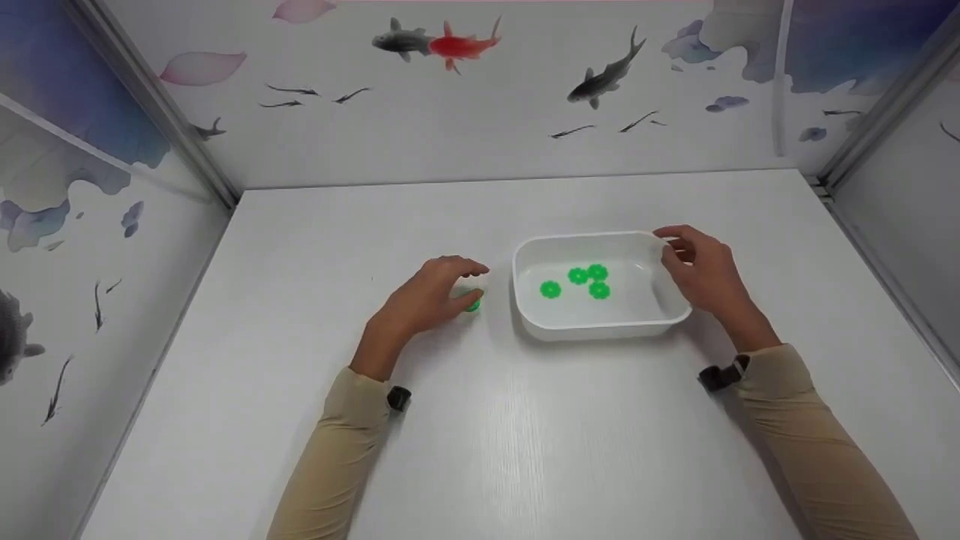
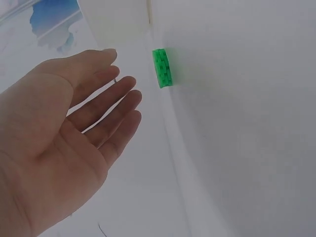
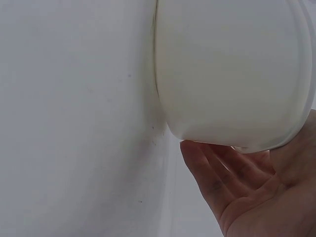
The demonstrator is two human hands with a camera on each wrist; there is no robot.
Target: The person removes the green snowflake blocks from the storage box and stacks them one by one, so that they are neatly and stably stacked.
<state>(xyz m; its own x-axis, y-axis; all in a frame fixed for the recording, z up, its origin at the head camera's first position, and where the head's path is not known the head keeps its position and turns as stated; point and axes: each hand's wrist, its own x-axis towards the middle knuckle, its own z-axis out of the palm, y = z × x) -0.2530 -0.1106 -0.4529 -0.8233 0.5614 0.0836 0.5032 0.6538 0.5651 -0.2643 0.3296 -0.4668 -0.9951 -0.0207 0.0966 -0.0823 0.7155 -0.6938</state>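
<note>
The left hand (image 1: 431, 294) hovers just over a small green scalloped disc (image 1: 473, 305) on the table, fingers and thumb apart. In the left wrist view this disc (image 2: 162, 68) shows a toothed edge and stands clear of the relaxed fingertips (image 2: 129, 118). At the far right corner of a white rectangular tub (image 1: 600, 325), the right hand (image 1: 701, 274) holds the rim between thumb and fingers. The right wrist view shows its fingers (image 3: 217, 177) against the tub's outer wall (image 3: 232, 74), while the thumb is largely hidden. Inside the tub lie several green flower-shaped discs (image 1: 550, 289).
A white tabletop (image 1: 480, 420) carries the tub, right of the middle. Upright panels printed with fish, such as the back panel (image 1: 480, 112), border it at the back and both sides. A dark band (image 1: 724, 376) sits at the right wrist.
</note>
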